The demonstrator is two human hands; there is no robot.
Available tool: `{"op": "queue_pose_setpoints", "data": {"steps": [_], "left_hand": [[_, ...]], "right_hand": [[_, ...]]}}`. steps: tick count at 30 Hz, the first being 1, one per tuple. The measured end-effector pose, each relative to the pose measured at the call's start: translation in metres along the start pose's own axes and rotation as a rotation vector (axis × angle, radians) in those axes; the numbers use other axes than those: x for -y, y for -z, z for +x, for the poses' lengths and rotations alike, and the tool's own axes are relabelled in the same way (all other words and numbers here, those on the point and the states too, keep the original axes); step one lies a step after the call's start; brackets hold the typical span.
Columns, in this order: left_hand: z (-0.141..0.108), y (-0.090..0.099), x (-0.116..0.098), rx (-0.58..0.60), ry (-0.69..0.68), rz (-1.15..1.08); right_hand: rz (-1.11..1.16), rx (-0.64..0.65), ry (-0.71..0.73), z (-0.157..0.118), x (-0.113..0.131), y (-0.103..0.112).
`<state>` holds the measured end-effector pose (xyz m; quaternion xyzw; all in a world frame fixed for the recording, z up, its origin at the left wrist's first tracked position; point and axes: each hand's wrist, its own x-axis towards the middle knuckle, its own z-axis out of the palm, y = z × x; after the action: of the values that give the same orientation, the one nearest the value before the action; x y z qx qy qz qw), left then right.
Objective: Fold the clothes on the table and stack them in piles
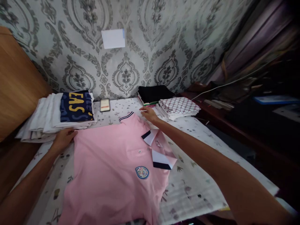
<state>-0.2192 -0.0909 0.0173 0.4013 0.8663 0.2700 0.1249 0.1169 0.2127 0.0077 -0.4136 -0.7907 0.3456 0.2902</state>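
Observation:
A pink polo shirt (100, 159) lies spread out front side up, its collar toward the right. Its collar (161, 157) is white with dark edges, and a round blue-rimmed badge (142, 172) sits on the chest. At the shirt's far left corner, my left hand (63, 140) has its fingers closed on the hem. My right hand (150, 115) is beside the far sleeve (131, 118), near the shoulder, with fingers stretched out and holding nothing. Whether its fingertips touch the cloth is hard to tell.
White folded clothes (44, 115) with a navy printed shirt (77, 106) on top are stacked at the left. A small framed card (105, 105) stands near the wall. Black folded clothes (154, 93) and a checked folded cloth (180, 106) lie behind my right hand. The patterned white sheet (194, 184) covers the surface.

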Motion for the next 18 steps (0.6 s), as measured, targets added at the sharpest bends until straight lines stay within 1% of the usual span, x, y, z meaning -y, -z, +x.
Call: {"op": "queue_pose_setpoints", "data": {"steps": [1,2,4,5,6,7,8,9,11,12,13,15,16,18], "left_hand": [[-0.004,0.002,-0.002,-0.008,0.013,0.055],[-0.010,0.005,-0.006,-0.041,0.013,0.148],[-0.023,0.007,-0.020,-0.160,-0.048,0.387],[-0.031,0.006,-0.031,-0.222,-0.116,0.481],[-0.038,0.002,-0.045,-0.262,-0.210,0.522],[-0.044,-0.005,-0.062,-0.258,-0.321,0.503],[-0.049,-0.014,-0.080,-0.202,-0.437,0.433],[-0.053,-0.027,-0.099,-0.105,-0.561,0.317],[-0.054,-0.060,-0.136,0.171,-0.782,0.109],[-0.053,-0.078,-0.153,0.265,-0.872,0.053],[-0.051,-0.095,-0.167,0.324,-0.940,0.035],[-0.045,-0.127,-0.189,0.361,-1.020,0.053],[-0.041,-0.140,-0.196,0.350,-1.043,0.075],[-0.034,-0.159,-0.205,0.311,-1.072,0.119]], "right_hand": [[-0.045,0.013,0.002,-0.009,-0.002,0.011],[-0.084,0.024,0.002,-0.021,-0.004,0.022],[-0.176,0.063,0.000,-0.047,-0.010,0.042],[-0.231,0.092,-0.008,-0.062,-0.014,0.049],[-0.286,0.125,-0.019,-0.075,-0.017,0.055],[-0.333,0.160,-0.027,-0.088,-0.019,0.059],[-0.365,0.188,-0.029,-0.099,-0.021,0.062],[-0.372,0.208,-0.022,-0.107,-0.022,0.064],[-0.311,0.231,0.027,-0.119,-0.022,0.065],[-0.270,0.248,0.059,-0.122,-0.020,0.065],[-0.237,0.258,0.083,-0.124,-0.019,0.065],[-0.230,0.240,0.097,-0.126,-0.017,0.063],[-0.256,0.203,0.089,-0.127,-0.016,0.062],[-0.316,0.090,0.074,-0.130,-0.018,0.060]]}}
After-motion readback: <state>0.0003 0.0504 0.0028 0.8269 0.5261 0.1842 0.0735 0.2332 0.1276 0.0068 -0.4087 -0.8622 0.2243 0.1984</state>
